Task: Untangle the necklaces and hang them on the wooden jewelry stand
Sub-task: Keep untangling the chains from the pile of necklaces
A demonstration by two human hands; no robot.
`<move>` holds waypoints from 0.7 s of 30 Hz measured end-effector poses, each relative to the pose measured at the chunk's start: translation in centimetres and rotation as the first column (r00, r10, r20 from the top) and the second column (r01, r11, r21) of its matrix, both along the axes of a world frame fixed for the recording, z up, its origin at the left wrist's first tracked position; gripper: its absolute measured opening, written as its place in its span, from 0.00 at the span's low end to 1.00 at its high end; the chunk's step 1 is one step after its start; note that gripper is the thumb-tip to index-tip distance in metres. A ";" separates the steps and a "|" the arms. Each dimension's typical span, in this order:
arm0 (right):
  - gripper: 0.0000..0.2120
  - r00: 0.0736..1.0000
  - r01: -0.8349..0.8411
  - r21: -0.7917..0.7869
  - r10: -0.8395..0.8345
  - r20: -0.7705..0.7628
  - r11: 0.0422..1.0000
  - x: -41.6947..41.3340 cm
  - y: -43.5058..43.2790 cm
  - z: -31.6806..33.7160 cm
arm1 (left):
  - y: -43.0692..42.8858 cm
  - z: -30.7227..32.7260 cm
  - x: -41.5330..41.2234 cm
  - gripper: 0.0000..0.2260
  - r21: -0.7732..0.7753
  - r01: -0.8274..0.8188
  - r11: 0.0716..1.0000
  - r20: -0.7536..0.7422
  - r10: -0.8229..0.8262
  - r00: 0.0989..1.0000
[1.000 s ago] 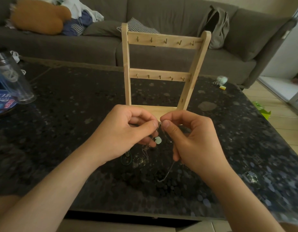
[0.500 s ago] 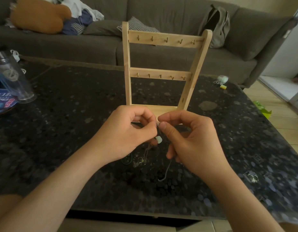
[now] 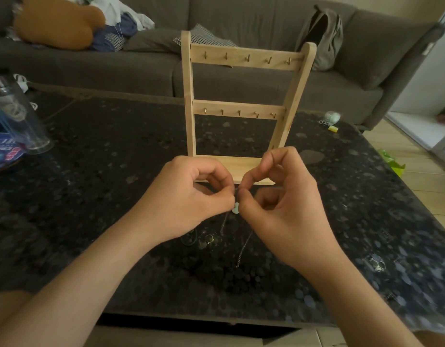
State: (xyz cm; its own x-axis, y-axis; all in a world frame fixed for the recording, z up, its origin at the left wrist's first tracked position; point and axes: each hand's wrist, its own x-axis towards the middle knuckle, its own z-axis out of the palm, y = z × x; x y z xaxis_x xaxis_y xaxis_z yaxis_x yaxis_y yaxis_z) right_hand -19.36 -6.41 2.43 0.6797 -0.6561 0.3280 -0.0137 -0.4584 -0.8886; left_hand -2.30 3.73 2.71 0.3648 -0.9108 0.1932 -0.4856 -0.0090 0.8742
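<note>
Necklaces (image 3: 235, 221) sit as a fine tangled bundle in front of the wooden jewelry stand (image 3: 244, 106), partly pinched up between both hands and partly trailing onto the dark speckled table (image 3: 116, 159). At the far left stands a clear tumbler (image 3: 16, 116), well apart from the work. The left hand (image 3: 189, 204) is curled nearly closed, thumb and forefinger nipping the chain at the knot; a small pale pendant (image 3: 235, 208) hangs just below that pinch. The right hand (image 3: 279, 204) meets it fingertip to fingertip, thumb and forefinger also closed on the chain, the other fingers loosely bent. Below, a loose chain end (image 3: 244, 249) and some ring-shaped charms (image 3: 206, 240) lie on the tabletop. The stand's hooks are all bare, so nothing is hung yet. The likely trouble is pulling the two pinches apart too sharply, which would tighten the knot or snap a thin link. The dragging tail could also snag on the charms, and the dark surface makes fine links hard to follow.
</note>
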 end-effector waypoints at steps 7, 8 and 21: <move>0.23 0.998 -0.021 0.000 0.021 -0.062 1.000 0.3 0.0 -0.2 | 0.1 0.1 -0.3 0.07 0.012 0.004 1.000 0.074 -0.005 0.997; 0.22 0.997 -0.032 0.006 0.033 -0.074 0.999 0.3 0.0 -0.3 | 0.1 0.1 -0.4 0.07 0.004 0.002 1.000 0.088 -0.003 0.996; 0.13 0.999 -0.051 0.050 0.051 0.002 0.997 0.3 -0.6 -0.6 | 0.3 0.2 -0.3 0.08 -0.026 -0.046 0.999 0.188 0.051 0.981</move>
